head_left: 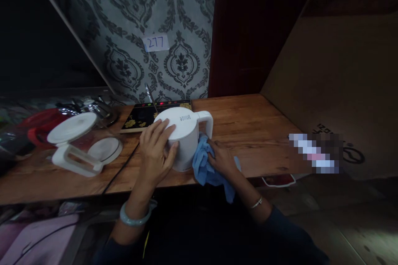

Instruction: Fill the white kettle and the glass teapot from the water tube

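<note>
A white electric kettle (186, 149) stands upright on the wooden table (239, 120), its lid on and its handle pointing right. My left hand (157, 147) holds it from the left, fingers over the lid's edge and thumb along the side. In my right hand (222, 158) is a bunched blue cloth (202, 161), pressed to the kettle's right side below the handle. Part of the cloth hangs past the table's front edge. The fingertips of my right hand are partly hidden in the cloth's folds.
Behind the kettle lies a black induction cooktop (137, 118) with lit indicators. To the left are a white-handled clear pitcher (76, 159), a round white base (107, 150), a red container (37, 132) and a black cord (120, 169). A cardboard box (351, 91) stands right.
</note>
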Demonstrator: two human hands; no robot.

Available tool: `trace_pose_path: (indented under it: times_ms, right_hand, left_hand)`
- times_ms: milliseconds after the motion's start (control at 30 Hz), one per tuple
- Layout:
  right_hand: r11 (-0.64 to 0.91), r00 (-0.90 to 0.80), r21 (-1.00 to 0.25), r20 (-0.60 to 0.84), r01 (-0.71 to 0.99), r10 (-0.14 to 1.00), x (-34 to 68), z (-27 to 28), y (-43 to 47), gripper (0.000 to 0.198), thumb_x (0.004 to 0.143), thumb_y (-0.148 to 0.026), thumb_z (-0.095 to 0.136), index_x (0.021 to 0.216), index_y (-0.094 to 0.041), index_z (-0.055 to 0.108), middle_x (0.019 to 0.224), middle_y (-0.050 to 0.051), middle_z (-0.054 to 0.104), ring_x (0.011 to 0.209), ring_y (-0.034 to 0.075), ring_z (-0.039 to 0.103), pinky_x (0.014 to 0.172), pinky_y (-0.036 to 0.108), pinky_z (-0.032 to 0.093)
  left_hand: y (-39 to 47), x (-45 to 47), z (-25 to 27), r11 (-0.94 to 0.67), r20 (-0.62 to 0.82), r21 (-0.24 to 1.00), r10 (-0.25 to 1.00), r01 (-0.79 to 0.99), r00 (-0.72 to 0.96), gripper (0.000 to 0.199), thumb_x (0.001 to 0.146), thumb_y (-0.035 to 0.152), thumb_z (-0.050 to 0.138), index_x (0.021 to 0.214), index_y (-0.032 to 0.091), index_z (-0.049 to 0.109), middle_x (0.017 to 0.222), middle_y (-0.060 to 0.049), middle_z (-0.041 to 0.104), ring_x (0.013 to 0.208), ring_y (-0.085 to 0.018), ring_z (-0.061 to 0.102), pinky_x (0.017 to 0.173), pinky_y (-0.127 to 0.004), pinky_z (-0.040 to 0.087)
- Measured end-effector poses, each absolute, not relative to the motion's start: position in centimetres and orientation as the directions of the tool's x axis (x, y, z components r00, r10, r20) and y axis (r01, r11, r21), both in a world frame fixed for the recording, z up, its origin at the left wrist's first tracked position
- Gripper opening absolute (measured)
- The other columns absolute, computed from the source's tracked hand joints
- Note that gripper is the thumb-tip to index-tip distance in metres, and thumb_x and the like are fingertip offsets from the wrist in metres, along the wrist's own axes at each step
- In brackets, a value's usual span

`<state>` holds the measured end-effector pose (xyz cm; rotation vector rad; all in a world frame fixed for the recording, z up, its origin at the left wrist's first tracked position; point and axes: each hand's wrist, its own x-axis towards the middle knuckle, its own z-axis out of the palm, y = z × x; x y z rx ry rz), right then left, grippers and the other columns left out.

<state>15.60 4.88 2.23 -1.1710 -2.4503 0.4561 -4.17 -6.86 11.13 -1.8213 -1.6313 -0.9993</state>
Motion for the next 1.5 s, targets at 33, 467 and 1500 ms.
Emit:
trace_pose_path:
  times_ms: [33, 467, 1500]
  right_hand:
    - [0.602, -0.588, -0.448, 0.189, 0.661, 0.786, 15.9, 2.5, 4.9, 0.049, 0.089, -0.019, 0.051, 0.138, -0.018, 0.059, 0.109, 0.013, 0.069, 0.099, 0.028, 0.065, 0.086, 0.035, 0.049]
    - [0.514, -0.414, -0.83, 0.398, 0.218, 0.819, 24.1, 4.5, 4.6, 0.034, 0.085, -0.038, 0.059, 0.111, -0.022, 0.075, 0.108, 0.006, 0.078, 0.099, 0.029, 0.072, 0.09, 0.042, 0.057]
    - [0.472, -0.27, -0.835, 0.542, -0.284, 0.796, 9.1, 8.5, 10.6, 0.05, 0.091, -0.066, 0.048, 0.064, -0.025, 0.043, 0.06, -0.005, 0.039, 0.058, 0.014, 0.039, 0.056, 0.027, 0.034]
  left_hand:
    - [-6.8, -4.2, 11.1, -0.161, 0.788, 0.108, 0.615, 0.981, 0.014, 0.038, 0.095, 0.028, 0.057, 0.132, 0.022, 0.059, 0.14, -0.014, 0.063, 0.135, -0.032, 0.051, 0.112, -0.053, 0.038]
    - [-8.3, -3.8, 11.1, -0.249, 0.824, 0.225, 0.565, 0.942, -0.048, 0.056, 0.095, 0.027, 0.056, 0.15, 0.025, 0.044, 0.155, -0.014, 0.048, 0.144, -0.032, 0.044, 0.118, -0.057, 0.036]
    - [-3.4, -0.9, 15.9, -0.103, 0.569, -0.027, 0.816, 0.994, 0.1, 0.065, 0.075, 0.031, 0.076, 0.136, 0.022, 0.054, 0.152, -0.017, 0.046, 0.123, -0.042, 0.057, 0.098, -0.06, 0.051]
